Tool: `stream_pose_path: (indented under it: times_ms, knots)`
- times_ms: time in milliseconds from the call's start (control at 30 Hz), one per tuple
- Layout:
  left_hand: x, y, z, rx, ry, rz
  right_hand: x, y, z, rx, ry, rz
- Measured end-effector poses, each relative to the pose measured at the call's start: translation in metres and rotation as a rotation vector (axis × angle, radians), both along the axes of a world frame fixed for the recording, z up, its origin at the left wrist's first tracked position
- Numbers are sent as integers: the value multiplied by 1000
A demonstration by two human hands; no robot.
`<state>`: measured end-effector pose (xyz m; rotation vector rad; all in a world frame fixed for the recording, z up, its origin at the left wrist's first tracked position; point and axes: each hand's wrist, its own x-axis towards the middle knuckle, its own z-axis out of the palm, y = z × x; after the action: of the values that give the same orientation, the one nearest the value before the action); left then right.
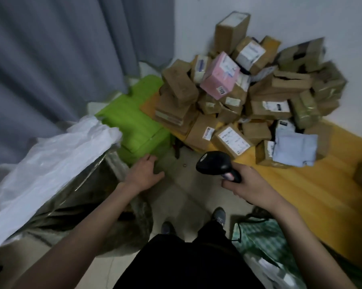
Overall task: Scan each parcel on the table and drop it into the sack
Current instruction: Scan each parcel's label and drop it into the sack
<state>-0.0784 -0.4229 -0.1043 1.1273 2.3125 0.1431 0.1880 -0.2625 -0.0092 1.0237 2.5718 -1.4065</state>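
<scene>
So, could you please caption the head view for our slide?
Right hand grips the scanner; open left hand reaches toward the green parcel beside piled boxes.

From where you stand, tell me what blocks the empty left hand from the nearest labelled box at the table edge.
Nothing visible blocks it. The left hand hovers open by the green sack; only bare floor lies between it and the labelled box. The right hand grips the scanner just below that box.
</scene>
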Motion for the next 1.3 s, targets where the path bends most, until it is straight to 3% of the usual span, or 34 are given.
stream_pose_path:
  times_ms: [367,533,667,900,1033,1167,1300]
  knots:
    - [85,205,-10,-2,-117,-254,120,83,-13,-89,30,-446]
    - [108,274,-42,-29,-157,-201,154,119,-31,-123,-27,-503]
    - [106,314,-87,-86,-147,-44,178,148,-45,-152,-56,-523]
    - [131,322,-103,-109,-3,24,195,194,-66,-255,-76,-501]
    - [142,308,-112,-99,35,-146,184,212,-82,-309,-70,-450]
    - [145,295,-121,-67,-39,-268,159,226,-106,-348,-51,-372]
    - [158,281,-115,-9,-1,-54,127,230,-132,-500,-15,-367]
